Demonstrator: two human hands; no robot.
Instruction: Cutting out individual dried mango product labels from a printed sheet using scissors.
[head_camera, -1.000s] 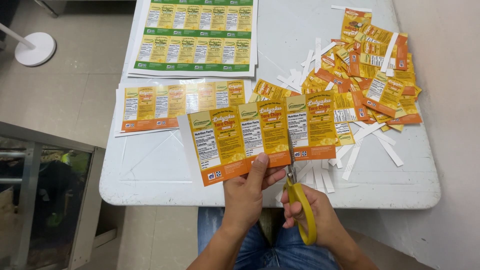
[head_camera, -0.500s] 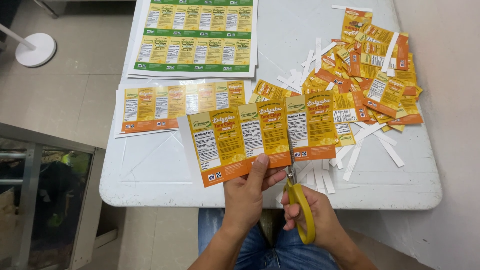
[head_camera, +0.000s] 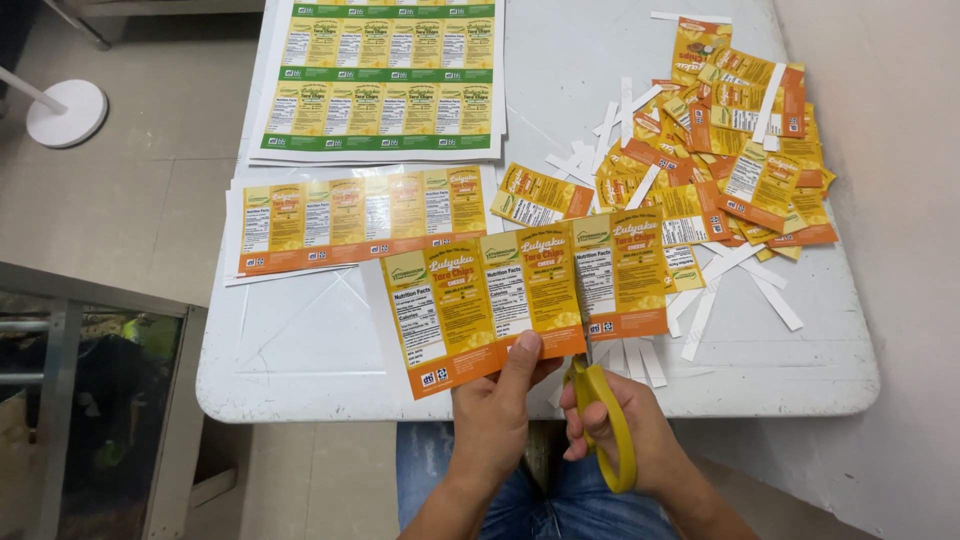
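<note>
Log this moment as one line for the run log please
left hand pinches label strip | right hand holds yellow scissors, blades at strip's lower edge | cut labels piled right | table

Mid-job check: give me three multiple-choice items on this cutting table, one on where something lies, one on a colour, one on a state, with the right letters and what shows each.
1. Where does the pile of cut labels lie on the white table?
A. far right
B. near left corner
C. on the floor

2. What colour are the handles of the scissors?
A. red
B. yellow
C. black

3. How is the strip of three labels held?
A. lying flat, untouched
B. pinched by the left hand at its lower edge
C. rolled up in the right hand

Answers:
1. A, the loose labels are heaped among white paper trimmings toward the table's far right.
2. B, yellow loops show around the right hand's fingers.
3. B, the left thumb presses on the strip's bottom edge while the scissors meet it between the second and third labels.
</note>
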